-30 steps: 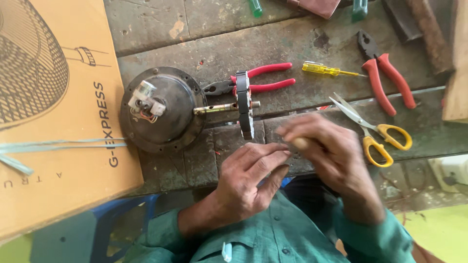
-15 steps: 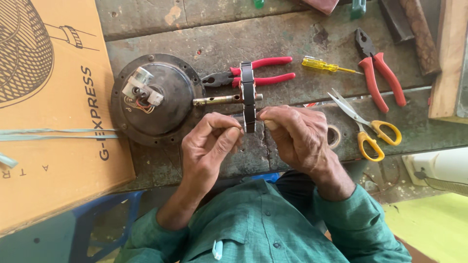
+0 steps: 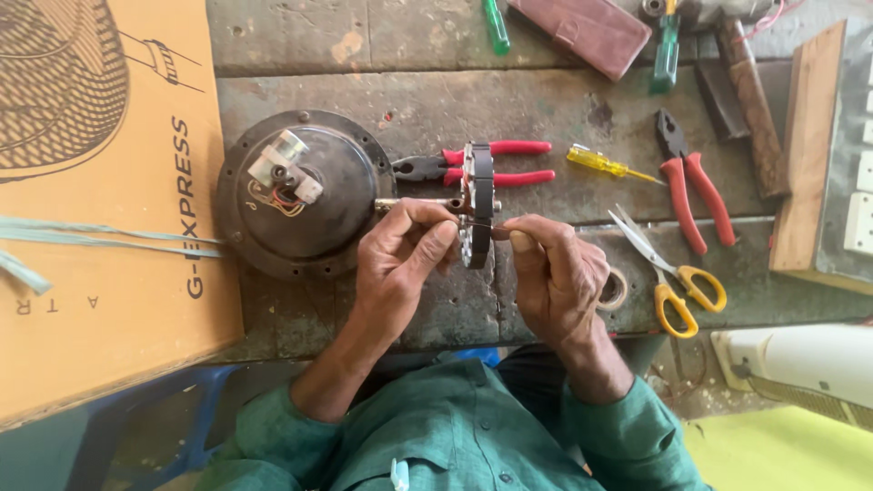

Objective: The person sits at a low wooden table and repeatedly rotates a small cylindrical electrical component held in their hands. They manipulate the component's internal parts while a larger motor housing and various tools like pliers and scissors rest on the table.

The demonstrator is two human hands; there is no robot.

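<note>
A dark round fan motor housing [image 3: 305, 195] lies on the worn wooden bench, its shaft pointing right into an upright stator ring [image 3: 478, 182]. My left hand [image 3: 405, 250] pinches at the ring's left face near the shaft. On the ring's right side my right hand [image 3: 555, 273] pinches a thin wire [image 3: 482, 225] that runs into it. Both thumbs and forefingers are closed at the ring's lower half. White terminal blocks and coloured wires sit on top of the housing.
A large cardboard fan box [image 3: 100, 200] fills the left. Red-handled pliers [image 3: 496, 164] lie behind the ring. A yellow screwdriver [image 3: 605, 164], more red pliers [image 3: 696, 191], yellow-handled scissors [image 3: 673, 273], a tape roll [image 3: 617, 289] and a wooden board [image 3: 809, 155] lie to the right.
Both hands rose from the bench's front edge to the stator ring and now pinch at it from either side. The camera view shifted slightly.
</note>
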